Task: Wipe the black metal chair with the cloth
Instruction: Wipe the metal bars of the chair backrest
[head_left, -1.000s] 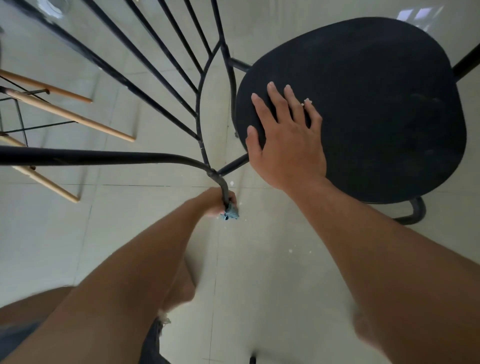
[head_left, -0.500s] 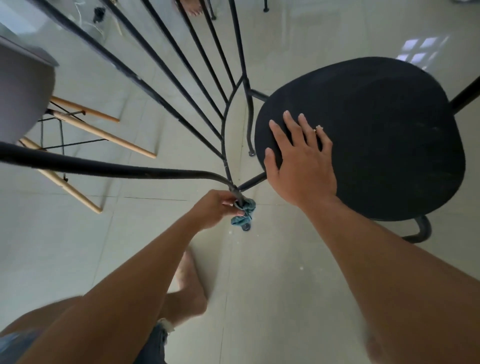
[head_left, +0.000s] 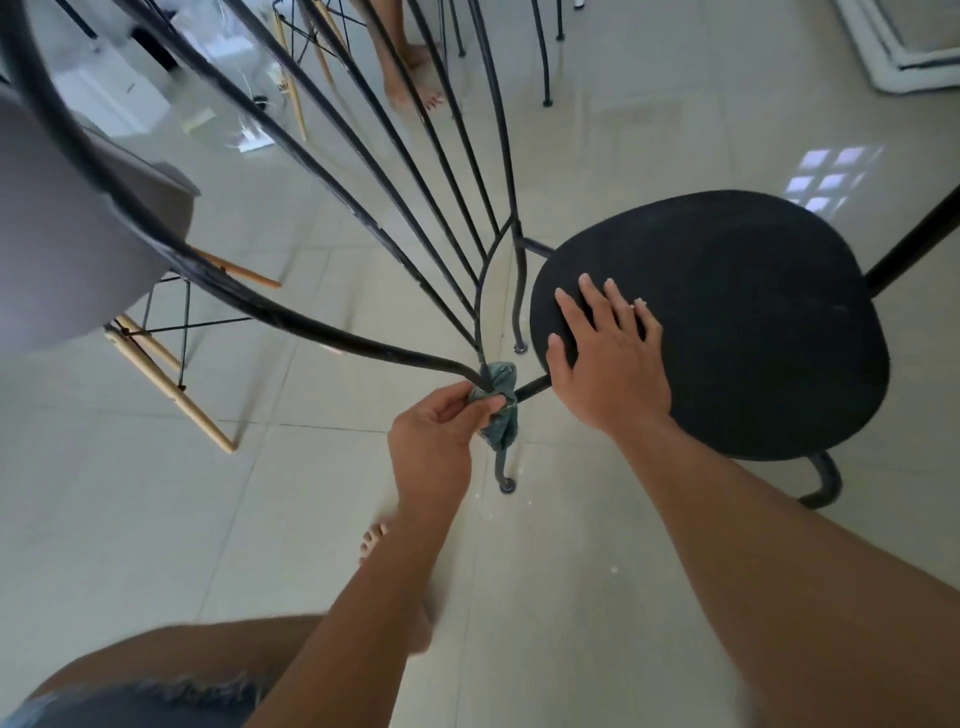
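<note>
**While the seat (head_left: 753, 322) is braced, cloth (head_left: 501, 415) pinched at joint**

Where the backrest rods meet the rear leg of the black metal chair (head_left: 363, 346), the cloth is pinched round the metal by the left hand (head_left: 441, 431), fingers curled. The right hand (head_left: 608, 364) is laid flat on the seat's 9 o'clock edge, fingers straight, nothing grasped. A grey chair (head_left: 62, 249) is seen at 9 o'clock, tiled floor (head_left: 545, 623) at 6 o'clock.

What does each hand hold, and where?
The left hand pinches the cloth at its upper part; the right hand lies flat on the seat, holding nothing.
</note>
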